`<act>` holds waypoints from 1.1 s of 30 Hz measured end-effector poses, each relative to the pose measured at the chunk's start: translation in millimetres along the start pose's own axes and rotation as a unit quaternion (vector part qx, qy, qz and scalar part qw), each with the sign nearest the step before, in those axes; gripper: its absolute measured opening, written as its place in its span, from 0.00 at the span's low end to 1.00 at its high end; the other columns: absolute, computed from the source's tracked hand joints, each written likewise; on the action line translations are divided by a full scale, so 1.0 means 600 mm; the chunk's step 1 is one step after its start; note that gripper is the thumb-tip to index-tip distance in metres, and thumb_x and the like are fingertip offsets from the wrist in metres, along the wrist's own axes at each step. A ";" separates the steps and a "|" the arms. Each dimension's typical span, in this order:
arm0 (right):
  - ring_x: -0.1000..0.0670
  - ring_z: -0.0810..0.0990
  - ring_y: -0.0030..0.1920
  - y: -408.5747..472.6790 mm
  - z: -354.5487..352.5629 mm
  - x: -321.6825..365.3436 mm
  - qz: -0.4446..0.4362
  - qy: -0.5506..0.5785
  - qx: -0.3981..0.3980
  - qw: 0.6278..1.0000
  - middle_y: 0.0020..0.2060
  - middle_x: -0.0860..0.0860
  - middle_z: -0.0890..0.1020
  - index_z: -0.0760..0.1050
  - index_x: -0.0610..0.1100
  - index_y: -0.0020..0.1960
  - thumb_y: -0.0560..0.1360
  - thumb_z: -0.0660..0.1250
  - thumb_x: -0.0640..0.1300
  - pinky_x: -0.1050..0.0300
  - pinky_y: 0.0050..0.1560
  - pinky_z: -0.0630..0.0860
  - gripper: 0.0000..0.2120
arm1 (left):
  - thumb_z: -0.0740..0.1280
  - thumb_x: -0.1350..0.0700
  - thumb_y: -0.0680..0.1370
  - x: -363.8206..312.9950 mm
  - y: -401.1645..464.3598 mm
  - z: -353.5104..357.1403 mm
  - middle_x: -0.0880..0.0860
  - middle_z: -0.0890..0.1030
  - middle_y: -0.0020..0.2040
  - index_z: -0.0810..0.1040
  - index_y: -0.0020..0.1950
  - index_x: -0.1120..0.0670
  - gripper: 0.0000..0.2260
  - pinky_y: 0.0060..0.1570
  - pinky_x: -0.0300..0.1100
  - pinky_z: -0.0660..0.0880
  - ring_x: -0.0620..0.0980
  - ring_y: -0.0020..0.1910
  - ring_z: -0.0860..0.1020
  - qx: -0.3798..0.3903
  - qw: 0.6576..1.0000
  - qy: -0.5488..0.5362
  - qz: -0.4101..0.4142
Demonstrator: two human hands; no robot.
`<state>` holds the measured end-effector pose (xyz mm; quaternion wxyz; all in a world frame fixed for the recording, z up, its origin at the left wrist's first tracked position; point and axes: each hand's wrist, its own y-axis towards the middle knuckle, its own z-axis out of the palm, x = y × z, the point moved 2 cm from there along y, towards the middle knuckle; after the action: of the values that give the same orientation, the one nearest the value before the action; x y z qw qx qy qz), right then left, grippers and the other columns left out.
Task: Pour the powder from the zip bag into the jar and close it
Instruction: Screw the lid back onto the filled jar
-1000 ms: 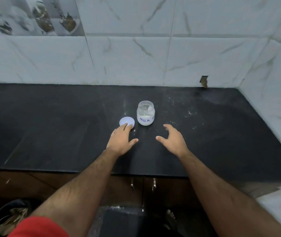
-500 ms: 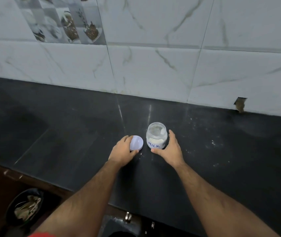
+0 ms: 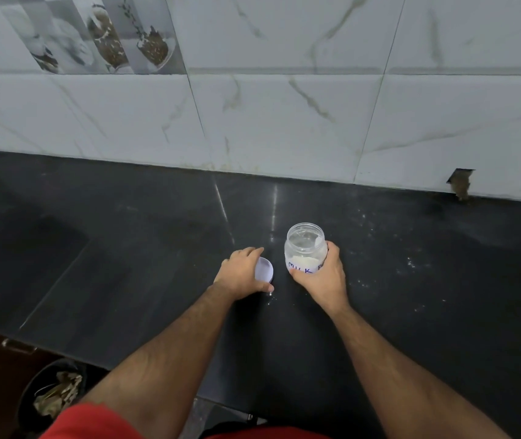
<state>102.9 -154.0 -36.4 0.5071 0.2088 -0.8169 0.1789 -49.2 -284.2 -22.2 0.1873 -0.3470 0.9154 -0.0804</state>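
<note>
— What is changing since before?
— Now the right hand (image 3: 321,278) is wrapping around the jar (image 3: 305,248), which is standing open on the counter (image 3: 126,248).
— And the left hand (image 3: 242,275)?
— It is gripping the lid (image 3: 264,269), just left of the jar.

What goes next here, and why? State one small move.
Probably carry the lid over to the jar's open mouth and set it on. The left hand already grips the lid, the right hand holds the jar upright on the counter, and white powder already sits inside.
</note>
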 end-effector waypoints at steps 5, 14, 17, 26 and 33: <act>0.51 0.77 0.60 0.007 -0.037 0.005 0.002 0.003 0.001 1.000 0.60 0.55 0.76 0.63 0.55 0.67 0.54 0.80 0.59 0.48 0.60 0.78 0.46 | 0.76 0.43 0.68 -0.012 0.025 0.004 0.51 0.69 0.73 0.62 0.77 0.47 0.41 0.69 0.53 0.67 0.55 0.72 0.66 0.021 0.999 0.022 0.011; 0.55 0.80 0.56 -0.007 -0.103 0.006 0.006 0.067 0.057 0.996 0.58 0.56 0.79 0.62 0.52 0.70 0.63 0.82 0.44 0.67 0.46 0.74 0.42 | 0.72 0.47 0.75 -0.147 0.076 -0.075 0.53 0.76 0.65 0.71 0.71 0.53 0.27 0.58 0.47 0.78 0.51 0.61 0.77 -0.105 0.852 -0.510 -0.054; 0.56 0.80 0.56 -0.016 -0.124 -0.004 0.004 0.088 0.074 0.993 0.57 0.57 0.79 0.62 0.52 0.69 0.64 0.81 0.43 0.63 0.47 0.78 0.41 | 0.74 0.46 0.71 -0.188 0.082 -0.085 0.57 0.77 0.64 0.70 0.67 0.54 0.28 0.44 0.45 0.83 0.54 0.59 0.80 -0.065 0.767 -0.636 -0.056; 0.56 0.82 0.54 -0.010 -0.184 -0.017 0.012 0.100 0.079 0.992 0.54 0.57 0.82 0.68 0.53 0.66 0.61 0.81 0.50 0.56 0.53 0.80 0.37 | 0.77 0.43 0.62 -0.250 0.055 -0.063 0.55 0.76 0.63 0.66 0.68 0.48 0.38 0.65 0.55 0.73 0.54 0.62 0.77 -0.007 0.785 -0.620 -0.015; 0.54 0.83 0.54 0.011 -0.222 0.003 -0.010 0.081 0.103 0.991 0.53 0.55 0.83 0.71 0.53 0.64 0.58 0.81 0.55 0.52 0.53 0.83 0.37 | 0.70 0.50 0.75 -0.293 0.041 -0.089 0.51 0.83 0.55 0.77 0.61 0.49 0.15 0.48 0.39 0.75 0.45 0.46 0.82 0.040 0.863 -0.499 0.068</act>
<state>199.2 -81.7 20.8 0.5493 0.2527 -0.7483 0.2730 35.6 -147.9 70.5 0.6382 -0.2694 0.7167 0.0801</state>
